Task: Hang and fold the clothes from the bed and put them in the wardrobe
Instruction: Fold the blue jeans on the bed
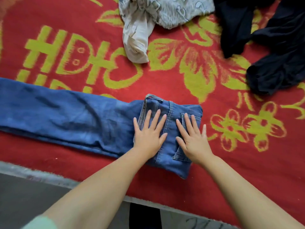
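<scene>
Filling nearly the whole frame is the bed (222, 171), dressed in a red woven blanket with yellow-green flowers and blocky lettering, its pale edge running along the lower left. Across the middle lies the pair of blue denim jeans (69, 119), the legs stretching flat away to the left edge of the frame, the waist end doubled over into a thick folded block at centre, stitched seams and a back pocket facing up. Up in the upper right corner sits a heap of dark navy clothing (267, 47), rumpled and spilling down towards the right edge, well apart from the jeans. At top centre there's a crumpled white and grey printed garment (165, 12), with one pale sleeve-like end trailing down onto the red blanket, close beside the dark heap.

And now the hands, both bare-armed, reaching in from the bottom of the frame. The left hand (148, 134) lies flat on the left part of the folded block, fingers straight and fanned out, palm down on the denim, gripping nothing. The right hand (193, 141) matches it just beside, on the right part of the fold over the pocket, fingers spread and straight, pressing down with nothing held. The thumbs sit near each other, not touching.
</scene>
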`<state>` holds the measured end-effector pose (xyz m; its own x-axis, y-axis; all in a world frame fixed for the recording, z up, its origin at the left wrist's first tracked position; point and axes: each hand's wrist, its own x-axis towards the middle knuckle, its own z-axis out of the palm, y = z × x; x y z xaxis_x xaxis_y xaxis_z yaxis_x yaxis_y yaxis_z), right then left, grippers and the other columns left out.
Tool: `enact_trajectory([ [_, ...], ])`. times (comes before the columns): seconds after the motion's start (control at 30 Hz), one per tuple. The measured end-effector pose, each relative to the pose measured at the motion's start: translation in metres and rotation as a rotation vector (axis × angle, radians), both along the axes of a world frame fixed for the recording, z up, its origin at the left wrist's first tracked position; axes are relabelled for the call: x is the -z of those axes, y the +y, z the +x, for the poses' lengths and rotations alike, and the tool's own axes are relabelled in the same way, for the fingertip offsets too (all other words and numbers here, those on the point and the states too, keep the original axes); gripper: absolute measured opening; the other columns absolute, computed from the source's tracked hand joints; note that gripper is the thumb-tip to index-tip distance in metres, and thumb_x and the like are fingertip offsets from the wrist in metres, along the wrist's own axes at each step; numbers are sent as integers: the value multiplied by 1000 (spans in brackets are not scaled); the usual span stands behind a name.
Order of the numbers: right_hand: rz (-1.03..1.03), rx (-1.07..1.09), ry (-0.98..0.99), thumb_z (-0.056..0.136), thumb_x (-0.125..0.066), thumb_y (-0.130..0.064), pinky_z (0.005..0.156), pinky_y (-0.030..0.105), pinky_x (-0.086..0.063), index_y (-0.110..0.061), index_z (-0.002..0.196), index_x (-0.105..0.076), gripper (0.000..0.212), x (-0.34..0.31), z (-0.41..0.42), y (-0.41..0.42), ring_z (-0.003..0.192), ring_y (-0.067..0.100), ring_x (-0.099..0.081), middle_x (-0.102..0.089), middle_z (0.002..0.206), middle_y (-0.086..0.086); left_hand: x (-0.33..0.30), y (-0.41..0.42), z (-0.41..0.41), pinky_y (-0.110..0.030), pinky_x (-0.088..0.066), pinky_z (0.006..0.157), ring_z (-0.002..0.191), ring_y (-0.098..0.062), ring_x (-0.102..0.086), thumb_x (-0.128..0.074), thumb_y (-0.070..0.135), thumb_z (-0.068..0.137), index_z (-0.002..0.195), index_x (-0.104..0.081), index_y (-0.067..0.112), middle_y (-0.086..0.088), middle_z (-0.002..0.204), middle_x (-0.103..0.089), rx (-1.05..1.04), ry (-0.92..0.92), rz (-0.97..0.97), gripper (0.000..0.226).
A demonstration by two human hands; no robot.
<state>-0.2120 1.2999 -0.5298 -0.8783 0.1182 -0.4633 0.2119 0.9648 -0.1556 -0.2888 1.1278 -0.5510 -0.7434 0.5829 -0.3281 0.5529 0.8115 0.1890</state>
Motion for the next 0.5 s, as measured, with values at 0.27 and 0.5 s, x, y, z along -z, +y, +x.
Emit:
enact_trajectory([
  [0.27,-534,843,404,95,-57,-26,111,28,-23,-12,150,-24,65,11,12,8,143,24,-26,-26,154,11,32,-19,-8,-61,10,110,142,-16,29,-17,58,97,145,25,32,7,155,30,-77,-260,-105,69],
  [0.5,-1169,1209,135,91,-60,-19,92,42,-52,-12,127,-54,37,-40,-7,-26,108,24,-65,-65,122,11,3,-45,-4,-45,2,117,147,-15,10,-22,34,104,151,14,20,0,160,12,-64,-420,26,60],
])
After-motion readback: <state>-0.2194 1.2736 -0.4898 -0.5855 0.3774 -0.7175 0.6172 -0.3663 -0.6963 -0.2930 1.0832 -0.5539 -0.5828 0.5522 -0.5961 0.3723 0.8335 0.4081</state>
